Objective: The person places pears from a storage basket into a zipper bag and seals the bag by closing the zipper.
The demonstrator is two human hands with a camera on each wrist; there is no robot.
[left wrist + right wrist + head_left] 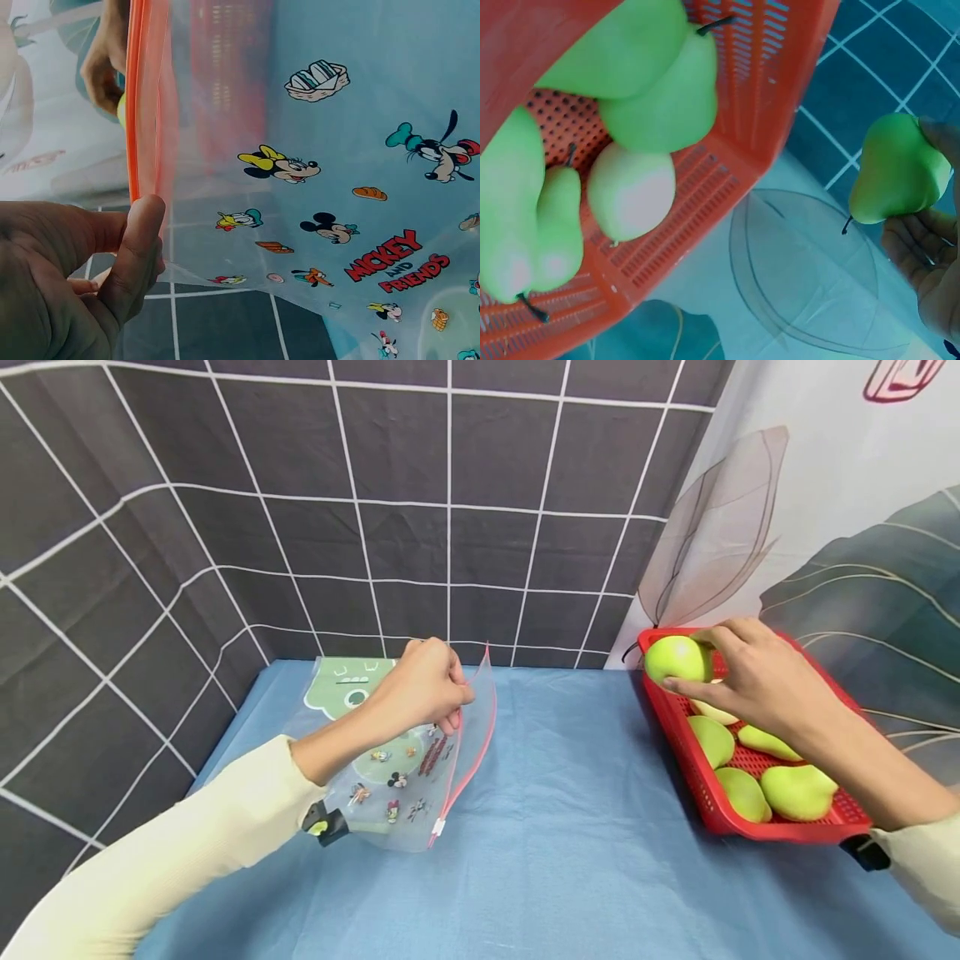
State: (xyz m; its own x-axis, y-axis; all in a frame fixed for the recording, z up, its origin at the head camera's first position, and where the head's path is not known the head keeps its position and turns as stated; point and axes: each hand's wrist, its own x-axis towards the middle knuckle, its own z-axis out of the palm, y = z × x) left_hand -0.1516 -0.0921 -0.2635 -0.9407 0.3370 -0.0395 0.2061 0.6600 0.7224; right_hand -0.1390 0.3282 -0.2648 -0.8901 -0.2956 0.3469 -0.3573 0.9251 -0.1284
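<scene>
Head view, and I see both hands busy. The left hand (429, 687) pinches one zip edge of a clear plastic bag (375, 814) between thumb and fingers. I take that lift to be what parts the pink-edged mouth, since a bag this limp would probably sag flat. The bag spreads below and to the left of that hand, its white slider (439, 827) at the near end of the zip.

The right hand (757, 681) grips a green pear (677, 660) by its sides, thumb below — a hold that seems to keep it steady and leaves the stem end free. Under that hand sits a red basket (705, 777), whose walls likely stop the other pears (801, 792) rolling off the blue-covered table (570, 852).

The left wrist view shows red lettering (397, 259) — "MICKEY AND FRIENDS" — among cartoon figures. I spot no label on the held pear.
</scene>
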